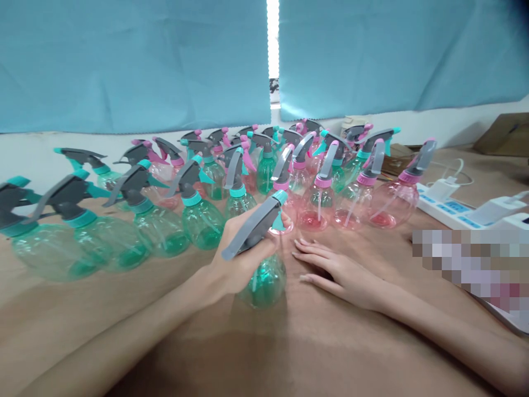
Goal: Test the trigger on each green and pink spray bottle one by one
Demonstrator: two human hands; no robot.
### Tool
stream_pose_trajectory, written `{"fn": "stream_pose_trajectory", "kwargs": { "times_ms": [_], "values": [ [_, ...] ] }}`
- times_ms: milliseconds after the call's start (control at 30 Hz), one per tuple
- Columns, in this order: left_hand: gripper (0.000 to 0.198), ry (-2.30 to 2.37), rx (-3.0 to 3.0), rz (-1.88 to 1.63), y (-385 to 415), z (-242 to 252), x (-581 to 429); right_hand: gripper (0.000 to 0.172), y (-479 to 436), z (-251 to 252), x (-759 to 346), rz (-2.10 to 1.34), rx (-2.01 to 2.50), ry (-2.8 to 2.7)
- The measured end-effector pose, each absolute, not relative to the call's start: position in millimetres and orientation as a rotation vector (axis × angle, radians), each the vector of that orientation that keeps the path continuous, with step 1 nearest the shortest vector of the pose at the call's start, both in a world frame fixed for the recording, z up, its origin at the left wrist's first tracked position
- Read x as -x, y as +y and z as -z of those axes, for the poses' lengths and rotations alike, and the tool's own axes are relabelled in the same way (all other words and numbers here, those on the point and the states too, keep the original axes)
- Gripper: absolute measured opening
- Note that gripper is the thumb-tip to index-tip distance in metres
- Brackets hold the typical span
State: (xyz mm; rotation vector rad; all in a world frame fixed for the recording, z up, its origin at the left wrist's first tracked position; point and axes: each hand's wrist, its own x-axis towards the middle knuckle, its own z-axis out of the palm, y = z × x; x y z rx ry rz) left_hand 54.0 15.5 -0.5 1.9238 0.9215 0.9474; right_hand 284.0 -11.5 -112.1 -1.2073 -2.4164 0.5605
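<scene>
My left hand (237, 259) is wrapped around the neck of a green spray bottle (264, 284) with a grey and teal trigger head. The bottle is upright in front of me, its lower body showing below my fingers. To its right, my right hand (336, 267) lies flat on the brown table with fingers stretched out and holds nothing. Just beyond my right hand stands a pink spray bottle (316, 207) with a grey lever. Another green spray bottle (202, 223) stands to the left of my left hand.
Green spray bottles (103, 242) line the left side, pink ones (392, 204) the right, with several more behind. A white power strip (450, 207) with plugs and cables lies at the right. Blue curtains (132, 60) hang behind the table (231, 353).
</scene>
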Motion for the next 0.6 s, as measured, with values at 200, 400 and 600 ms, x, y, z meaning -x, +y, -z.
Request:
{"fn": "stream_pose_trajectory", "kwargs": {
  "times_ms": [200,400,600],
  "values": [
    [0.004,0.905,-1.920,-0.929,16.1,-0.7,-53.8,0.054,-11.2,112.2,-284.3,-0.551,1.216,-2.429],
    [0.004,0.921,-1.930,-0.923,17.4,1.5,-52.8,0.053,-10.6,115.0,-284.7,-0.552,1.206,-2.410],
    [0.001,0.916,-1.930,-0.936,15.7,2.0,-53.4,0.053,-10.8,114.2,-284.2,-0.550,1.205,-2.409]
  ]
}}
